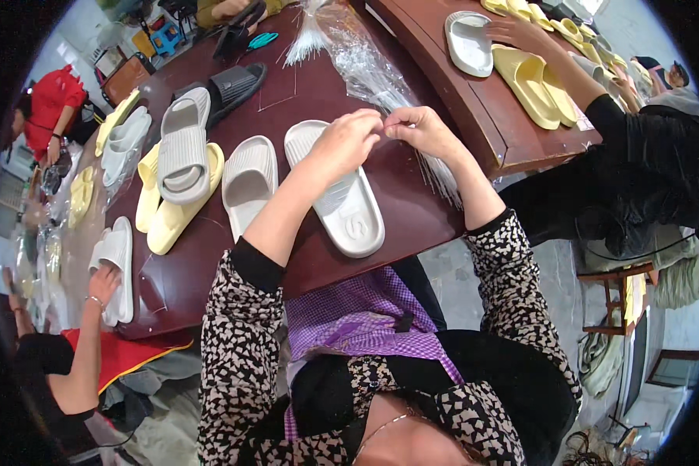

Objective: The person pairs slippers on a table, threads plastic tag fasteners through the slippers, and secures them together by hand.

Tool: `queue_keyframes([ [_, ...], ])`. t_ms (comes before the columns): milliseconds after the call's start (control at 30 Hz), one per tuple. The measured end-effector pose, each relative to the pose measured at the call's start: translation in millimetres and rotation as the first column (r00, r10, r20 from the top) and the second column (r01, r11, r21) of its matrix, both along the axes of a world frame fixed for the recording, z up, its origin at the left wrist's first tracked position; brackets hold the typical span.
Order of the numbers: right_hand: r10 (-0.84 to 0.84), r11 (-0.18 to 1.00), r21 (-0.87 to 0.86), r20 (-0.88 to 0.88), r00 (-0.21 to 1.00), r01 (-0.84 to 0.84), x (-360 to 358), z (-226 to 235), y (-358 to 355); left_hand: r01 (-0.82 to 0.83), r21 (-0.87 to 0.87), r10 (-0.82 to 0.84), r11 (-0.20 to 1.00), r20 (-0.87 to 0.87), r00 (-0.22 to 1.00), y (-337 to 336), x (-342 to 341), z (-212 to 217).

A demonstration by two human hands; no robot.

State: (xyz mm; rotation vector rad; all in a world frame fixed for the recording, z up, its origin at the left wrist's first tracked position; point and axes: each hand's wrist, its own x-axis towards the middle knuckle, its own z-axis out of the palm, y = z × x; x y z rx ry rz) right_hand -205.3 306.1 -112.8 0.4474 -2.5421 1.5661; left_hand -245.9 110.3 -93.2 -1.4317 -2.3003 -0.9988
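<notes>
My left hand (348,144) and my right hand (427,133) meet with fingertips pinched together over the dark red table. Whatever lies between the fingers is too small to make out. Below my left hand and wrist lies a light grey slide slipper (353,217), its strap partly covered. A second light grey slipper (250,182) rests to its left, partly behind my left forearm. Close beyond my hands, a bundle of thin white plastic strands in a transparent bag (369,74) stretches across the table, its loose ends (441,180) hanging out near my right wrist.
Stacked grey slippers (185,147) sit on yellow slippers (167,221) at left; black slippers (237,85) lie behind them. A co-worker's hand (107,283) touches white slippers at far left. On the neighbouring table (412,31), another person's hand (516,33) reaches over slippers.
</notes>
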Motion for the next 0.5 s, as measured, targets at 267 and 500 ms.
queue_keyframes([
  [267,0.077,0.995,-0.065,0.117,0.990,-0.070,-2.8,-5.7,9.5,0.022,-0.156,0.015,0.987,0.231,0.973,10.5,-3.9,5.0],
  [500,0.002,0.875,0.471,-0.237,0.971,0.113,-10.9,-24.1,11.1,-0.042,-0.197,0.019,0.980,-0.120,0.993,0.2,-3.3,-4.7],
])
